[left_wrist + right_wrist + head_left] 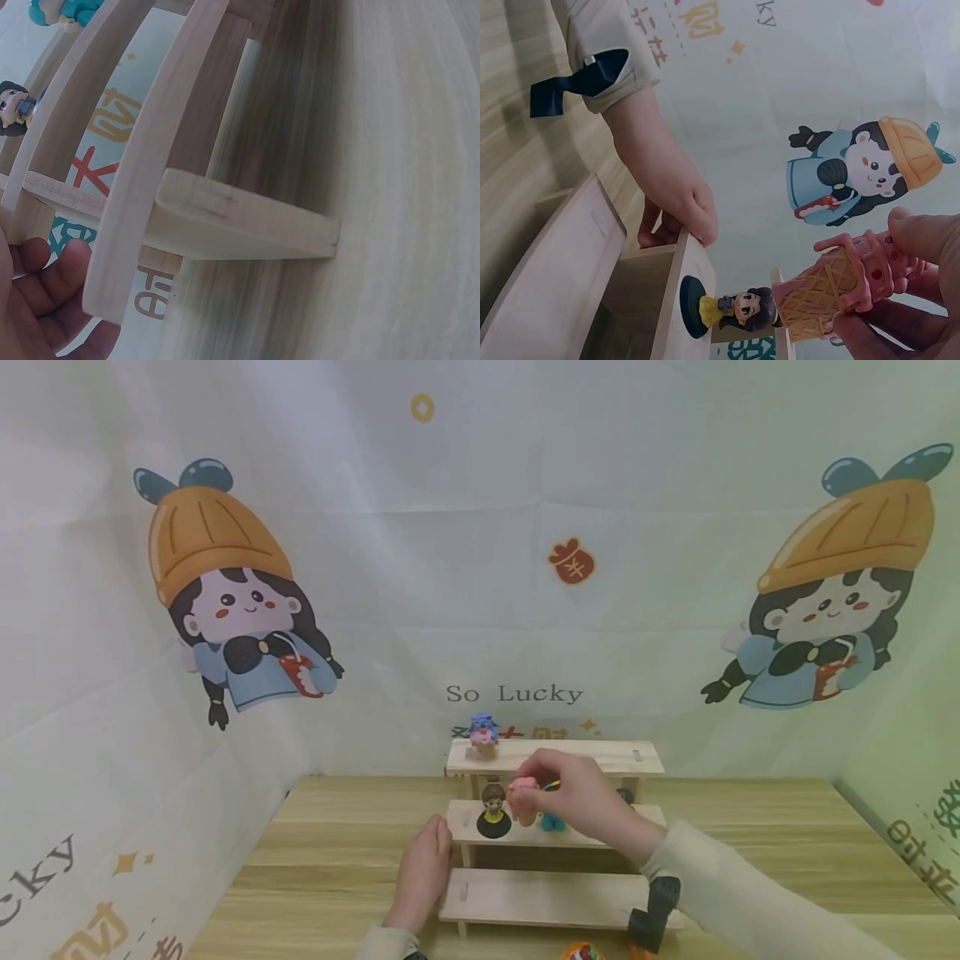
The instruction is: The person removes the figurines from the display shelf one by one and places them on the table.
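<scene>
Above the middle shelf [525,837] the left hand [426,864] grips, the right hand [577,793] pinches a toy ice-cream [844,275].

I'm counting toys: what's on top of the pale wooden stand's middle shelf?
A dark-haired figurine in yellow and a teal figurine, partly hidden by the right hand holding a pink ice-cream toy. Something dark peeks past the forearm, which covers the rest of it.

Stepped shelf [551,897] looks pale wood, smooth, matt. Ice-cream toy [846,276]: seems plastic, faint gloss, waffle part ridged. Backdrop [420,568]: creased matt cloth. Tabletop [337,843]: wood-grained.
</scene>
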Demonstrator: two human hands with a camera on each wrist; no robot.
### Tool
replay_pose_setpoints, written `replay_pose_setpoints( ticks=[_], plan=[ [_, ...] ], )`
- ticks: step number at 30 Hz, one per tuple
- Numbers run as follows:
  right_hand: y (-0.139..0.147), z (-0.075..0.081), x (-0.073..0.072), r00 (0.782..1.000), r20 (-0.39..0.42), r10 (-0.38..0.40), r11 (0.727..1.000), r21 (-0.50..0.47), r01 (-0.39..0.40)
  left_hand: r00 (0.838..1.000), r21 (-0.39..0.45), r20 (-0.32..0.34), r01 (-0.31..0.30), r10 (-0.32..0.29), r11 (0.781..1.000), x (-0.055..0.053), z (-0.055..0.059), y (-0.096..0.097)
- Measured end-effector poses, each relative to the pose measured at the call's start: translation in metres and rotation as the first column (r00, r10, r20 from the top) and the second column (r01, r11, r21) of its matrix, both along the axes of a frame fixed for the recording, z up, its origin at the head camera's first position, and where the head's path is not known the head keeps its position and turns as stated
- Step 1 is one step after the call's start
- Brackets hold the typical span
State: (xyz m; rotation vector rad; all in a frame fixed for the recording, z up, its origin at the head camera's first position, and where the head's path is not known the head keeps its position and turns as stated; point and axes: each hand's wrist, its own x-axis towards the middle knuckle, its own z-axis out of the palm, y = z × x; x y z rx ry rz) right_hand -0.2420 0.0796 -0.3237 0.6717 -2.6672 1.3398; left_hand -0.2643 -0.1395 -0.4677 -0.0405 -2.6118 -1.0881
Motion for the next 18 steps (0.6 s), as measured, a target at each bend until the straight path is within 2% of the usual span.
replay_pose_setpoints(
  ticks=[7, 18],
  plan=[
    [0.001, -0.005, 0.007, 1.000, 0.011, 0.012, 1.000, 0.006, -0.012, 1.000, 0.007, -0.003, -0.007, 0.007, 1.000, -0.001, 0.000, 0.000],
    [0.000, -0.019, 0.021, 0.995, 0.029, 0.097, 0.995, 0.024, -0.098, 1.000, 0.007, 0.008, -0.003, 0.003, 1.000, 0.000, 0.002, 0.000]
  ],
)
